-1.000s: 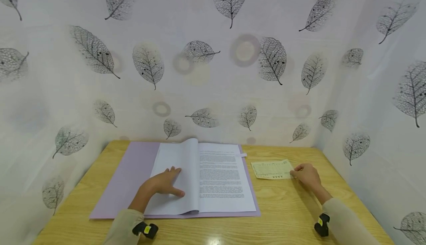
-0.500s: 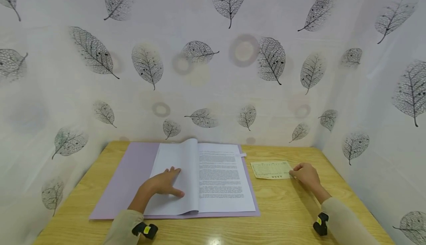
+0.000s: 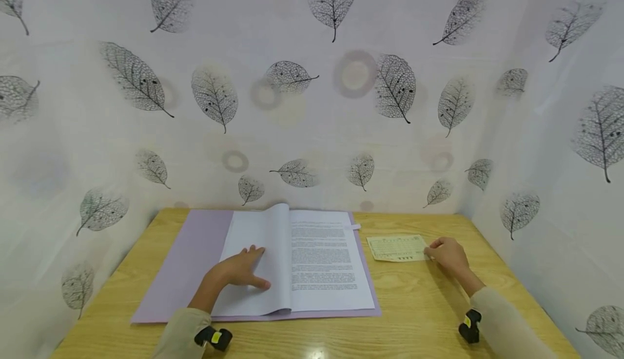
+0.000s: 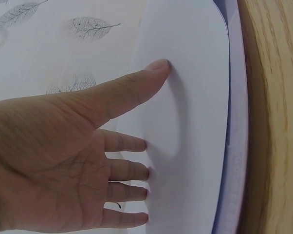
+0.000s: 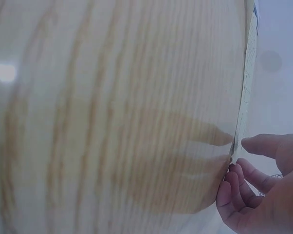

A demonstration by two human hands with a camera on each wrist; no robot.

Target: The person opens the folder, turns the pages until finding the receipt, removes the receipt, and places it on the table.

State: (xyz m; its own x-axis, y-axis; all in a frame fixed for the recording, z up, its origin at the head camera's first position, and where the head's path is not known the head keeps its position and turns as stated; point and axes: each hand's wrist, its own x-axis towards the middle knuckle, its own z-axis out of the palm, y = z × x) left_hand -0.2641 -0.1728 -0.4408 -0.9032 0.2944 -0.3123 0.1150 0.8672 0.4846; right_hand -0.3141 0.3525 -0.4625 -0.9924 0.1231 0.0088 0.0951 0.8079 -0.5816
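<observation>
A lilac folder [image 3: 168, 272] lies spread on the table, with white pages inside. On its right half is a printed page [image 3: 324, 261]; the turned pages [image 3: 278, 240] curl up at the middle. My left hand [image 3: 239, 268] rests on these white pages, thumb and fingers spread straight; the left wrist view shows its fingertips against the blank paper [image 4: 200, 122]. Further right lies a small pale green printed paper slip [image 3: 397, 248]. My right hand [image 3: 449, 259] pinches its right end between thumb and curled fingers; the right wrist view shows the slip [image 5: 244, 97] nearly edge-on.
The wooden table [image 3: 414, 305] has a glossy surface. A white curtain [image 3: 312, 131] with dark leaf prints surrounds it at the back and sides. A small white tab [image 3: 354, 227] sticks out at the folder's right edge. Black straps with yellow marks circle both wrists.
The slip's raised upper right corner has settled a little lower. Both hands stay where they were; the whole view has shifted only slightly.
</observation>
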